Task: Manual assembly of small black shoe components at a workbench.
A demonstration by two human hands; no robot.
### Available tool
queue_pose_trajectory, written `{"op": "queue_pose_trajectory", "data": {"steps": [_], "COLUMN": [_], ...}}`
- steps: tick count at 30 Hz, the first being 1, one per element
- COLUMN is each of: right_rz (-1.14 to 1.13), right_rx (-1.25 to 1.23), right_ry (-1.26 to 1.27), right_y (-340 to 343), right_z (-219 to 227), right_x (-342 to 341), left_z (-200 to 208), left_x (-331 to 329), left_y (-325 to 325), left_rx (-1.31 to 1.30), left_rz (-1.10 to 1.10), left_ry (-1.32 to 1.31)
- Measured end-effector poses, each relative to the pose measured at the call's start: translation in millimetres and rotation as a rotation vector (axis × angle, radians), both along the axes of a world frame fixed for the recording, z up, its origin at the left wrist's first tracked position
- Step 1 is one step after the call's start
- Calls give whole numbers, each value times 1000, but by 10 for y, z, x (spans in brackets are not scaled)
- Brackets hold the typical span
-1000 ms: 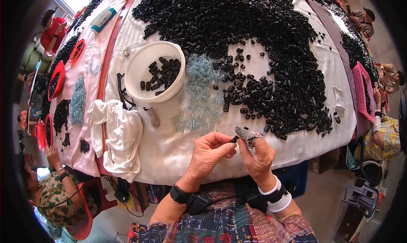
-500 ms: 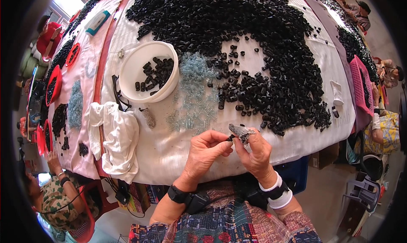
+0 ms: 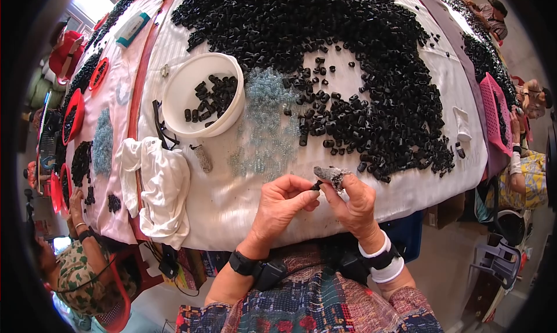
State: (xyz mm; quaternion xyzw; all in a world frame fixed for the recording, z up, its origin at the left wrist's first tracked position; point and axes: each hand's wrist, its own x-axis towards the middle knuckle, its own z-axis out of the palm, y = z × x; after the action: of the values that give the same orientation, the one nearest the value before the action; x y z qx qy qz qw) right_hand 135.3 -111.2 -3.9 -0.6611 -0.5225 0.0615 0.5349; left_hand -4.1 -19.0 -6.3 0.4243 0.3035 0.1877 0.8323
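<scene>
Above the near edge of the white cloth, my left hand (image 3: 282,204) pinches a small black piece (image 3: 317,185) between thumb and fingertips. Close beside it, my right hand (image 3: 353,203) is closed around a rough grey stub-like object (image 3: 332,173); its exact kind is unclear. The fingertips of both hands nearly meet at the black piece. Beyond them spreads a heap of short black tubular parts (image 3: 389,118). Small clear bluish rings or coils (image 3: 264,130) lie loosely piled left of the heap. A white plastic bowl (image 3: 232,115) with some black parts inside stands further left.
A crumpled white cloth (image 3: 156,188) lies at the left, near a second grey stub (image 3: 201,159). A pink basket (image 3: 493,109) is on the right-hand table. Another person's hand (image 3: 75,205) works at the left table among red trays (image 3: 72,115). More people sit at the right.
My hands stay almost in place, with only a slight shift of the right hand and its grey object. The person at the left has raised a hand a little.
</scene>
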Motion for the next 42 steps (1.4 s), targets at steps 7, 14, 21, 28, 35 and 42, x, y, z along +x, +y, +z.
{"op": "queue_pose_trajectory", "data": {"steps": [7, 14, 21, 28, 35, 42], "right_rz": [6, 51, -11, -57, -57, -53], "right_rx": [-16, -77, -60, -51, 3, 24], "right_ry": [-13, 41, 73, 110, -19, -43], "right_y": [-11, -4, -36, -56, -22, -5], "right_z": [-6, 60, -1, -25, -60, -33], "right_x": [4, 47, 0, -3, -32, -51], "left_z": [-28, -23, -20, -26, -9, -14], "left_x": [0, 8, 23, 8, 20, 20], "left_y": [-4, -4, 0, 7, 12, 6], "left_rx": [25, 28, 18, 4, 1, -2], "left_rz": [-31, -21, -23, -19, -22, -21], "left_ry": [22, 22, 14, 13, 6, 16]}}
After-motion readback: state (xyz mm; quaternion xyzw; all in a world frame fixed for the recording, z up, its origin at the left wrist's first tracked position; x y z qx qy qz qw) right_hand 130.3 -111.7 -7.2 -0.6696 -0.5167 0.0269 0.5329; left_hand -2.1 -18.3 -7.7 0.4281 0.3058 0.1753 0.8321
